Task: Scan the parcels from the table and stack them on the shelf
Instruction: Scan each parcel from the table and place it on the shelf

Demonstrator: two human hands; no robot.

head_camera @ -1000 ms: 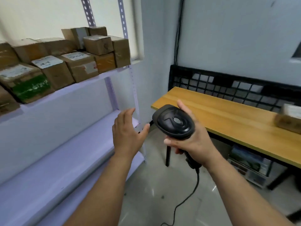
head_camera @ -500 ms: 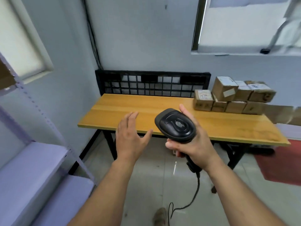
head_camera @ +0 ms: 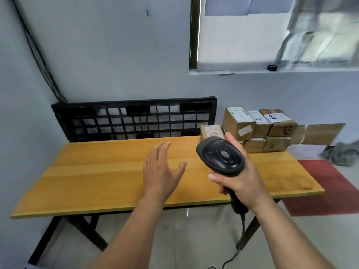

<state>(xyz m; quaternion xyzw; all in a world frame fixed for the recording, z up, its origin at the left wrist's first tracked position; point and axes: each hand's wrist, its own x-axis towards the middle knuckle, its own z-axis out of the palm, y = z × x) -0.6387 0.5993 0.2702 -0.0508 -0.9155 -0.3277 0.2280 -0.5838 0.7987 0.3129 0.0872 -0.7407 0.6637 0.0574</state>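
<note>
Several brown cardboard parcels [head_camera: 258, 129] with white labels are stacked at the far right of the wooden table [head_camera: 101, 177]. One small parcel [head_camera: 210, 131] stands at the left of the stack. My right hand [head_camera: 240, 179] grips a black corded barcode scanner [head_camera: 221, 155] by its handle, in front of the stack. My left hand [head_camera: 162, 169] hovers over the middle of the table with fingers spread, holding nothing. The shelf is out of view.
A black plastic pallet [head_camera: 136, 118] leans against the wall behind the table. A red mat [head_camera: 326, 189] lies on the floor at the right. The scanner's cord [head_camera: 240, 247] hangs down to the tiled floor.
My view has swung right from the shelf to the table, and the table is nearer. The parcels have come into view. Both hands keep their pose; the scanner stays gripped.
</note>
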